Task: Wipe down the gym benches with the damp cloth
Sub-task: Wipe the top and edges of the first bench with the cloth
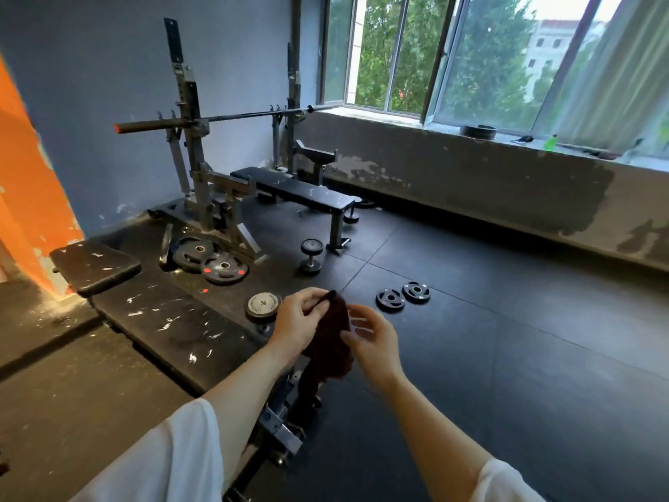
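Here, two hands (335, 331), one cloth (331, 342), two benches (173, 327).

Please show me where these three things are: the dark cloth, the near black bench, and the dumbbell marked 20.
Dark brown cloth (331, 342): head view, middle of hanging fabric.
Near black padded bench (173, 327): head view, scuffed top pad.
Round metal dumbbell marked 20 (263, 304): head view, numbered end face.

A dark cloth (331, 342) is hanging between two hands, blocking the near end of the scuffed bench (173, 331) at lower center. The right hand's fingers (362, 322) are smearing into blur. Both white sleeves (170, 461) are running off the bottom edge. Small windowsill items (525, 139), upper right, are staying unidentifiable.
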`<control>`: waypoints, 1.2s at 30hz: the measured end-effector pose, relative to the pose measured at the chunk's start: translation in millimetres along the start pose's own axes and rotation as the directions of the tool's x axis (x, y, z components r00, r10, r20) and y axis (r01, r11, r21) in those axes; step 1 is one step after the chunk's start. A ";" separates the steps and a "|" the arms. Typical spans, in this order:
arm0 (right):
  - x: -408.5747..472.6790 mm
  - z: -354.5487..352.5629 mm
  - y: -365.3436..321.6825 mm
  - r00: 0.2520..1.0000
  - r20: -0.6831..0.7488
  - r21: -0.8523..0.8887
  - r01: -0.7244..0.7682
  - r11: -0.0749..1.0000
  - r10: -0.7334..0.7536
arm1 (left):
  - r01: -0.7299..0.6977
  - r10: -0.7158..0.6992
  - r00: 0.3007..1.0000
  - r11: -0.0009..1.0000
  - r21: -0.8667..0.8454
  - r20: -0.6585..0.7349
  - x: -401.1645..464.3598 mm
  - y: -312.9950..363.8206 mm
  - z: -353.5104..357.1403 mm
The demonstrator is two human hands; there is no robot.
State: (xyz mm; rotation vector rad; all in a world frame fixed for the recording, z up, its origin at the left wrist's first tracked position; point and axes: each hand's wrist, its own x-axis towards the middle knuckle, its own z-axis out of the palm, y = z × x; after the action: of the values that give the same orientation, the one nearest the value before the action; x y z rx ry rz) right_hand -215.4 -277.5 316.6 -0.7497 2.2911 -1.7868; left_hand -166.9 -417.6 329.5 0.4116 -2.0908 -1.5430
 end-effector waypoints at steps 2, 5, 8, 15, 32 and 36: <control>22.7 -4.6 9.3 0.999 0.017 -0.094 0.037 0.995 -0.036 | -0.004 0.005 1.000 1.000 -0.030 0.018 36.0 -1.1 9.0; 57.2 -9.6 23.6 0.999 0.029 -0.183 0.044 0.982 -0.039 | 0.016 -0.014 0.999 0.998 -0.060 0.042 87.0 -6.0 31.5; 103.8 -15.3 46.0 0.995 0.036 -0.245 0.103 0.964 -0.098 | 0.048 -0.039 0.995 0.994 -0.099 0.090 135.9 -14.1 59.8; 258.5 -51.8 113.3 0.961 -0.110 -0.227 0.223 0.948 -0.253 | 0.137 -0.116 0.981 0.982 -0.132 0.154 272.4 -39.2 148.9; 710.6 -142.3 233.2 1.000 0.020 -0.217 0.023 0.976 -0.019 | 0.334 -0.324 0.940 0.937 0.098 -0.104 655.5 -131.5 237.6; 823.1 -107.8 269.1 0.998 0.041 -0.229 0.050 0.972 -0.042 | 0.306 -0.298 0.952 0.935 0.180 -0.073 769.7 -180.0 249.6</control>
State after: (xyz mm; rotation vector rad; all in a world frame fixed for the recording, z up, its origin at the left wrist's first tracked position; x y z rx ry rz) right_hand -1051.2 -519.3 249.8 -0.8695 2.5043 -1.5271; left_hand -952.7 -674.6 268.4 0.8652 -2.2268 -1.4838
